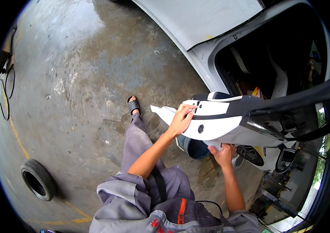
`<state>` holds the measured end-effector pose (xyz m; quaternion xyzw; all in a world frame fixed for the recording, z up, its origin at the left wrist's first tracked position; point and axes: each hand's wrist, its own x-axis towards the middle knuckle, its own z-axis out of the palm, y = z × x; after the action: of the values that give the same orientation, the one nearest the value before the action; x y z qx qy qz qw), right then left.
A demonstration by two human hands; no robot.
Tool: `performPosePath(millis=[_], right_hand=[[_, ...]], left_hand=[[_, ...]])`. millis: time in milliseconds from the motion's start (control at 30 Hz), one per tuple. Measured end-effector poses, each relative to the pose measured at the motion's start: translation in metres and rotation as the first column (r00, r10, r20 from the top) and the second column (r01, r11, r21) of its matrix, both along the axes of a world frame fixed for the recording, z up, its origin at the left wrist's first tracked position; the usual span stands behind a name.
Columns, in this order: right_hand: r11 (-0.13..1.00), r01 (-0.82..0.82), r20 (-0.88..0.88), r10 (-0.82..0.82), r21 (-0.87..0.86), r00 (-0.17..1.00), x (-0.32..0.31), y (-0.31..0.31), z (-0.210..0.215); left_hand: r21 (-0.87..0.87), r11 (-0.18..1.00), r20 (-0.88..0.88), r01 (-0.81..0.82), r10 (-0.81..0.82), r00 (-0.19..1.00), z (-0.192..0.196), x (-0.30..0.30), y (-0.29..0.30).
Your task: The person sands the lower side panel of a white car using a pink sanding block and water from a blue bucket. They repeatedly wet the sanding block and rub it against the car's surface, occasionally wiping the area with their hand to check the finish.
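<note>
A white car door (223, 130) stands open in front of me, its edge turned toward me. My left hand (182, 117) lies on that edge. Its fingers are stretched forward, with the fingertips touching the door latch (195, 106); nothing is held in them. A round black plug (200, 128) sits in the door edge just right of this hand. Below the door, my right hand (224, 155) is closed around what looks like the outer door handle (213, 145), its thumb on the near side. The fingers of that hand are partly hidden behind the handle.
The white car body (204, 23) and its dark door opening (274, 54) lie ahead and right. A blue bucket (194, 148) stands under the door. Loose on the floor at left are a tire (38, 179) and a black cable (2, 99). A wheel (249, 154) shows at right.
</note>
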<state>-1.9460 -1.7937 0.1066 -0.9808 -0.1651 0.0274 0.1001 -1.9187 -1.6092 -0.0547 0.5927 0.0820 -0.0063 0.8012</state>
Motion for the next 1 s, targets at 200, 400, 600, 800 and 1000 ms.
performPosePath(millis=[200, 400, 600, 800, 1000], right_hand=[[0.999, -0.044, 0.116, 0.044, -0.002, 0.992, 0.002, 0.003, -0.006], [0.997, -0.070, 0.172, 0.067, 0.012, 0.983, 0.000, 0.005, -0.008], [0.997, -0.078, 0.207, 0.077, -0.004, 0.975, 0.001, 0.009, -0.013], [0.996, -0.091, 0.323, 0.087, -0.001, 0.943, 0.012, 0.007, -0.013], [0.996, -0.073, 0.365, 0.052, 0.044, 0.930, 0.053, 0.017, -0.016]], left_hand=[[0.075, 0.995, 0.046, 0.064, -0.067, 0.997, -0.010, 0.003, 0.008], [0.109, 0.993, 0.141, 0.046, -0.062, 0.988, -0.016, -0.002, 0.012], [0.126, 0.990, 0.142, 0.069, -0.087, 0.986, -0.020, 0.001, 0.017], [-0.025, 0.992, 0.059, -0.125, 0.126, 0.990, -0.009, -0.006, 0.015], [0.230, 0.944, -0.037, -0.239, 0.254, 0.967, -0.043, -0.022, 0.039]])
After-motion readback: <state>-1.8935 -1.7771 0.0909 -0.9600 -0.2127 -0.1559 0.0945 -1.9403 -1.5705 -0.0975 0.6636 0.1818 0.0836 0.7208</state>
